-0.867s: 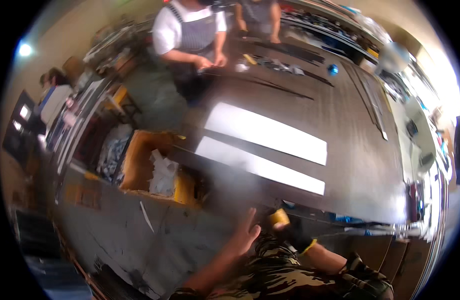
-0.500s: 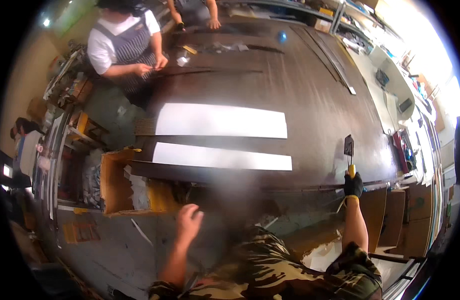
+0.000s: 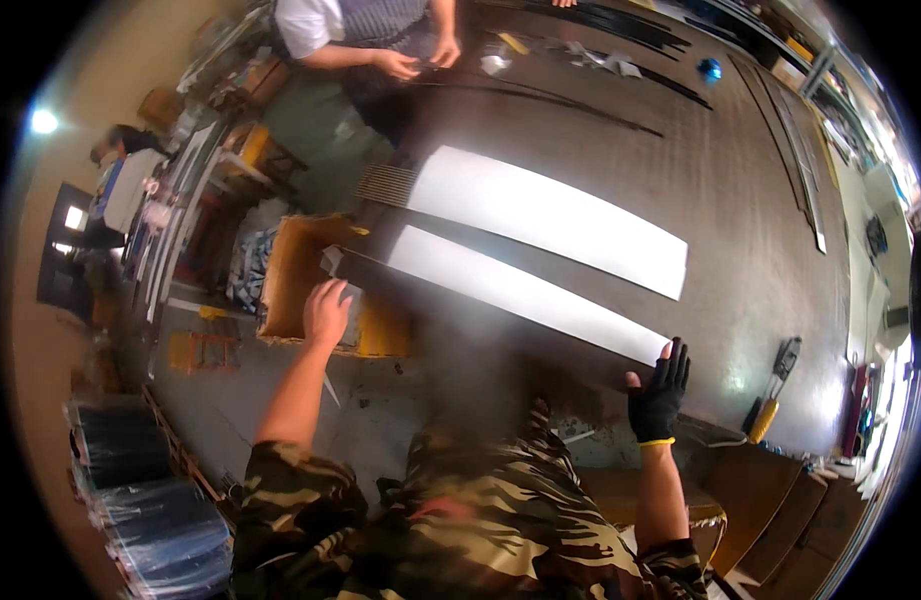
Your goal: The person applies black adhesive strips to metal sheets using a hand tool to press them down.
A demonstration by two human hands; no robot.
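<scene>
My bare left hand (image 3: pixel 326 315) is over the cardboard box (image 3: pixel 290 265), its fingers stretched forward beside a pale grey scrap (image 3: pixel 349 308). Whether it touches that scrap I cannot tell. My right hand (image 3: pixel 662 395), in a black fingerless glove with a yellow cuff, lies at the right end of the narrow white strip (image 3: pixel 530 292), thumb apart from the fingers. Behind that strip lies a wider white panel (image 3: pixel 555 215) on the dark table (image 3: pixel 750 270). A yellow-handled tool (image 3: pixel 773 395) with a dark flat head rests on the table right of my right hand.
Across the table a person in a striped apron (image 3: pixel 390 30) handles something small and dark. Thin dark strips (image 3: pixel 570 108) and small scraps lie near them. Ribbed brown material (image 3: pixel 384 184) sits by the wide panel's left end. Wrapped dark bundles (image 3: pixel 150 490) are at lower left.
My right hand has let go of the yellow-handled tool and moved left to the strip's end. My left hand has moved forward to the box. The view has turned, so the strips now slant.
</scene>
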